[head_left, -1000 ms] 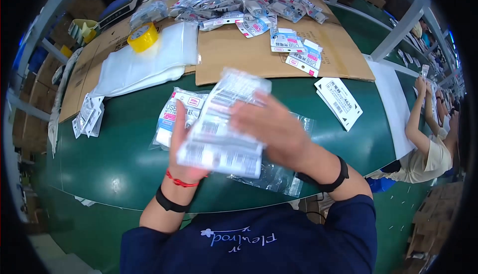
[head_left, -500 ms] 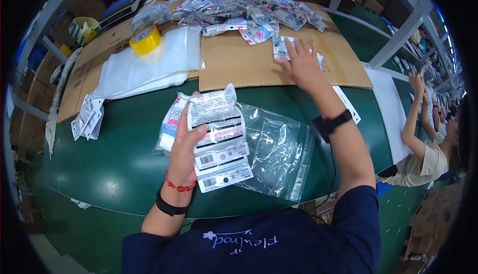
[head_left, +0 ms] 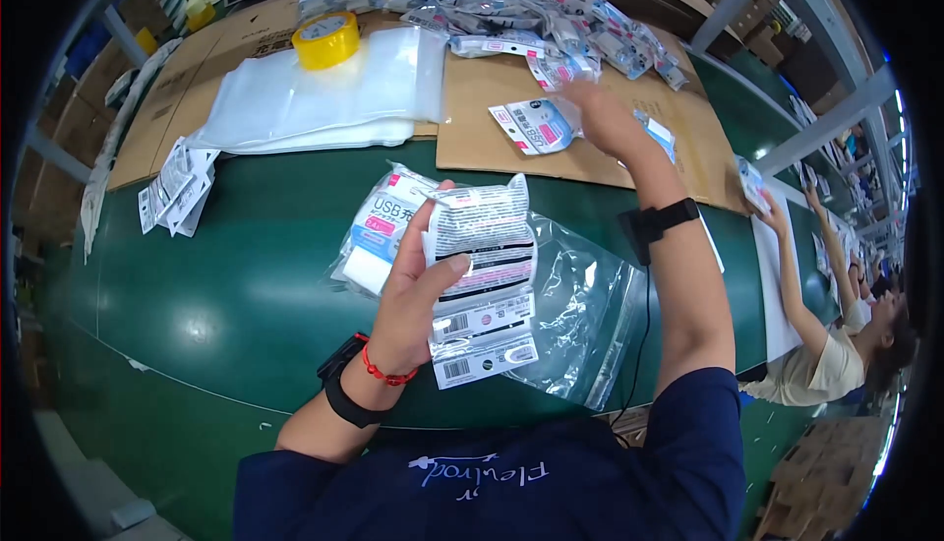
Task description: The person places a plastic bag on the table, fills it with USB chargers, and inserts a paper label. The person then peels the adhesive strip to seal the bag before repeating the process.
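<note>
My left hand (head_left: 413, 300) is closed around a few overlapping white printed packets (head_left: 482, 246), their backs with barcodes facing up. Behind its fingers a white and blue charger packet (head_left: 379, 231) shows its front; whether the hand grips it too is hidden. A clear plastic bag (head_left: 585, 305) lies flat on the table to the right of the held packets. Over the cardboard, my right hand (head_left: 595, 113), smeared by motion, has its fingers at the edge of a charger packet (head_left: 529, 126) and appears to pinch it. Another packet (head_left: 654, 136) lies partly under my right wrist.
A heap of packets (head_left: 531, 10) covers the far cardboard (head_left: 688, 138). Yellow tape (head_left: 325, 40) rests on a stack of clear bags (head_left: 315, 98). White cards (head_left: 179, 187) lie at the left on the green table (head_left: 226, 285). A co-worker (head_left: 816, 344) works at the right.
My right hand has moved left across the cardboard with the packet, which has turned. The left hand still holds its packets. The whole view has shifted and turned somewhat.
</note>
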The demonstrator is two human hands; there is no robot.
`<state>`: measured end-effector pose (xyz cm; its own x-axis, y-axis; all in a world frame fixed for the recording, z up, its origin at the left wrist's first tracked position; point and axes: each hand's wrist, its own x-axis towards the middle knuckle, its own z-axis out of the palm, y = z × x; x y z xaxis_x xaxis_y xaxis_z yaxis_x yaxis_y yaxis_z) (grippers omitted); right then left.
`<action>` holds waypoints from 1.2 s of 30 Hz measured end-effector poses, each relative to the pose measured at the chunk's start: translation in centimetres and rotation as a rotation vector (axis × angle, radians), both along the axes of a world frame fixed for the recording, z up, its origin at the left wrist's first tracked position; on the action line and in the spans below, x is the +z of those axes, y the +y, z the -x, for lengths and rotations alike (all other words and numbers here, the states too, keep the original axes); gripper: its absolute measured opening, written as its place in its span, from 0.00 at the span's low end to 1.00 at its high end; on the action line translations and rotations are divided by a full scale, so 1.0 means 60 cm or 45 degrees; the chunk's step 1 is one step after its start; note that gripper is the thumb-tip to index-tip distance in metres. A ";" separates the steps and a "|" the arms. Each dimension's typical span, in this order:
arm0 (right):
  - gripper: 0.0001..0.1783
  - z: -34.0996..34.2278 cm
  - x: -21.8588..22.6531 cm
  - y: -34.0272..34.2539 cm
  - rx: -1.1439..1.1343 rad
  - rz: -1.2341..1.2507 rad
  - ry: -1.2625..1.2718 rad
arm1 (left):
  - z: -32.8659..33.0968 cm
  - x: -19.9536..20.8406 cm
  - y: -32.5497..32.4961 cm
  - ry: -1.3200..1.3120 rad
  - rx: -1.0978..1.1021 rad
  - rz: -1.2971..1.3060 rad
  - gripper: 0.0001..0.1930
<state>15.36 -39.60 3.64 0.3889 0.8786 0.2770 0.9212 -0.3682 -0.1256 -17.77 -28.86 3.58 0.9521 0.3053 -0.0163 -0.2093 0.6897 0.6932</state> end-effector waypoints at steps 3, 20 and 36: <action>0.22 0.044 0.029 -0.002 -0.276 0.194 0.596 | 0.004 -0.008 0.005 -0.037 0.012 0.031 0.35; 0.28 0.080 0.005 0.021 -0.153 0.141 0.542 | -0.008 -0.012 0.007 -0.145 -0.050 0.136 0.34; 0.27 0.416 0.048 -0.100 0.592 -0.208 -0.022 | -0.008 0.011 -0.013 -0.039 0.168 -0.096 0.32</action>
<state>-9.62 -45.60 6.50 -0.0402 0.9026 0.4286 0.9858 0.1058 -0.1305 -17.26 -29.66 4.24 0.9032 0.4273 0.0401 -0.3169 0.6009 0.7338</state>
